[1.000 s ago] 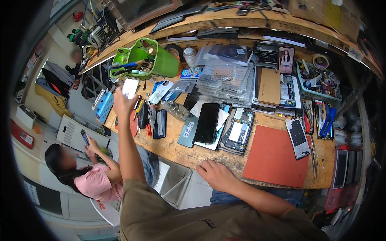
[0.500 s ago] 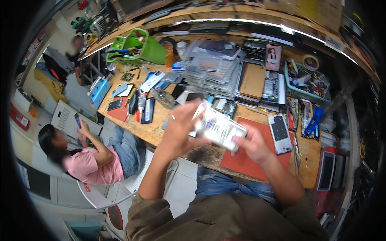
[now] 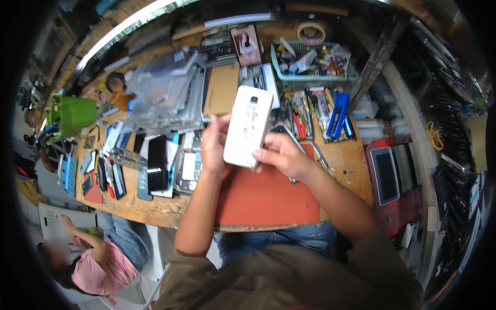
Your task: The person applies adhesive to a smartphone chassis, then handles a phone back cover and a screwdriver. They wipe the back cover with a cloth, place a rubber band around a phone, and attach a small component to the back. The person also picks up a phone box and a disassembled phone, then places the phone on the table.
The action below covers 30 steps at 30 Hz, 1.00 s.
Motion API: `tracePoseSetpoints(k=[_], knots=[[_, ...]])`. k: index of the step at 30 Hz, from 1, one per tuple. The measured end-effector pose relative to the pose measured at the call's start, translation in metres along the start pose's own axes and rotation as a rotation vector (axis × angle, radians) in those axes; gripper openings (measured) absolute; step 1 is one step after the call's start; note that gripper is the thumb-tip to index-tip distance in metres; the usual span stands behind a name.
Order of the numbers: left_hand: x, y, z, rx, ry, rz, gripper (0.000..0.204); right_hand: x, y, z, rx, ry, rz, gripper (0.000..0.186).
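A white phone (image 3: pixel 249 126) is tilted upright above the bench, its pale back facing me with a dark camera strip and dark handwritten-looking marks. My right hand (image 3: pixel 284 157) grips its lower right edge, thumb on the near face. Against the lower left edge is my left hand (image 3: pixel 214 147), its fingers partly hidden behind the phone. Below them lies a red-brown mat (image 3: pixel 266 199). Another phone (image 3: pixel 281 132) lies behind my right hand, mostly covered by it. A dark-screened phone (image 3: pixel 157 164) rests on the left, beside an opened phone (image 3: pixel 189 166).
Bubble-wrapped flat packs (image 3: pixel 168 95) pile up at the back left, near a green basket (image 3: pixel 77 111). A teal basket (image 3: pixel 315 77) of small parts stands at the back right, with a blue tool (image 3: pixel 337 116) before it. A person in pink (image 3: pixel 106 266) sits at lower left.
My view has swung to the right. The white phone has gone from lying slantwise to standing more upright, and my left hand has moved from over its end to its left edge.
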<state>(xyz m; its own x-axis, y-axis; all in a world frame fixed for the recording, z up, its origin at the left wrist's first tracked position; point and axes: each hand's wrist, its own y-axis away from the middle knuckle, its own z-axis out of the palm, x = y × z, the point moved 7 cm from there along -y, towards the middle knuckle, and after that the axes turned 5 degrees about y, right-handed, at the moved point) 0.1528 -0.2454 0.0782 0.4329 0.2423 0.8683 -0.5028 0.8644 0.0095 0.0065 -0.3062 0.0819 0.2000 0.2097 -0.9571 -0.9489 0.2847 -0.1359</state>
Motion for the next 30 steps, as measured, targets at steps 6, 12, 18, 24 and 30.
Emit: tracePoseSetpoints(k=[6,12,18,24,30], knots=[[0.01,0.009,0.004,-0.087,-0.091,0.135,0.041,-0.002,-0.002,-0.009,0.136,-0.089,-0.126,0.028],[0.014,0.02,0.011,-0.063,-0.056,0.177,0.035,-0.005,0.0,-0.008,0.137,0.016,-0.047,0.026],[0.014,0.022,0.016,-0.056,-0.105,0.249,0.032,-0.008,0.001,-0.017,0.239,-0.01,-0.082,0.025],[0.009,0.018,0.007,0.078,-0.06,0.211,0.032,-0.009,0.0,-0.014,0.282,0.004,-0.136,0.027],[0.009,0.019,0.002,0.093,-0.087,0.205,0.042,-0.004,0.004,-0.014,0.31,0.021,-0.087,0.026]])
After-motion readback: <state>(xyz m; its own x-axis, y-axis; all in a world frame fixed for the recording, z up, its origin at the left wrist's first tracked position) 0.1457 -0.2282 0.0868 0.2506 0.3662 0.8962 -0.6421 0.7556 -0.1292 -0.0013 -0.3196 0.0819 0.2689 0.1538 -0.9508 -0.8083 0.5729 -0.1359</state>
